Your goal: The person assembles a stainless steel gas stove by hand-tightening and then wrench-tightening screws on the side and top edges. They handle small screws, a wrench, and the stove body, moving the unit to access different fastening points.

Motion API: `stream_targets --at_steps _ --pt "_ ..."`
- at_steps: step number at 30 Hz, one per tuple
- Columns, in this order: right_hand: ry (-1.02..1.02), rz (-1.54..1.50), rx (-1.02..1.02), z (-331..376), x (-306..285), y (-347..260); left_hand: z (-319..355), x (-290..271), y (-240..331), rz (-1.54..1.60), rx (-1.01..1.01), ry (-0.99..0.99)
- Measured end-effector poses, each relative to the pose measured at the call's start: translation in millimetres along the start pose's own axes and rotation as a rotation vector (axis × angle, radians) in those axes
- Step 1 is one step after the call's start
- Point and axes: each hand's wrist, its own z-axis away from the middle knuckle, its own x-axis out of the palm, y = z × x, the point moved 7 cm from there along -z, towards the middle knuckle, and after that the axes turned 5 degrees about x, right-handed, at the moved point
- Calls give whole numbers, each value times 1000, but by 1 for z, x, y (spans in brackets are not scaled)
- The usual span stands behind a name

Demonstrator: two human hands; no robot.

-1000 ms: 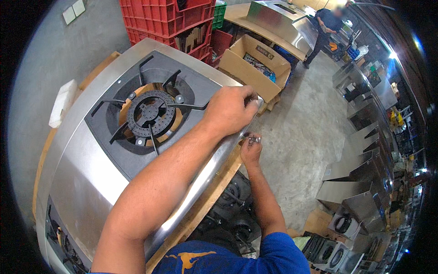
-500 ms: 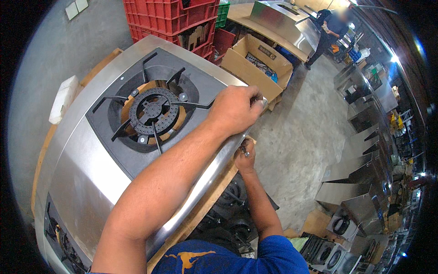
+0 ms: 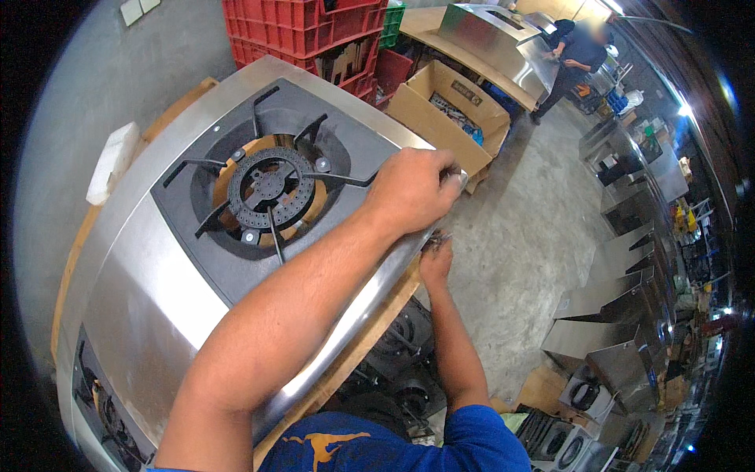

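Nearest, low in view: a blue sleeve (image 3: 472, 433) on the right arm, forearm running up along the stove's side. Left forearm crossing diagonally over the stainless steel gas stove (image 3: 149, 299).

Left hand (image 3: 413, 189) curled over the stove's far corner, fingers wrapped round the steel edge, gripping it. Right hand (image 3: 436, 259) just below and beside that same corner, under the rim, fingers pinched on a small metal part (image 3: 440, 237) at the edge; possibly a screw or fitting, too small to tell.

Left of the left hand, close by: the black cast-iron burner (image 3: 269, 189) ringed by its pan-support prongs, set in a dark recessed panel. Stove body resting on a wooden board (image 3: 370, 322), its edge showing below the right hand. Beneath that, dark burner parts (image 3: 401, 354) stacked on the floor.

Beyond the left hand: an open cardboard box (image 3: 448, 110) on the concrete floor, red plastic crates (image 3: 307, 31) stacked behind the stove. Far left of the hands, a white block (image 3: 112, 161) past the stove's edge.

Well right of the hands: steel stove housings (image 3: 605, 315) standing in a row. Farthest off: another person (image 3: 574, 59) in dark clothes bent at a long steel unit (image 3: 495, 27).
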Motion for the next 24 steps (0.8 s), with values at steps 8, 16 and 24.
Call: stream_targets --at_steps 8,16,24 --pt "-258 -821 756 -65 55 88 -1 0 -2 33 -20 -9" --pt "46 -558 309 -29 -12 23 -1 2 -5 38 -10 -4" --pt "-46 189 -277 25 -11 -27 -1 0 -2 24 -35 -10"
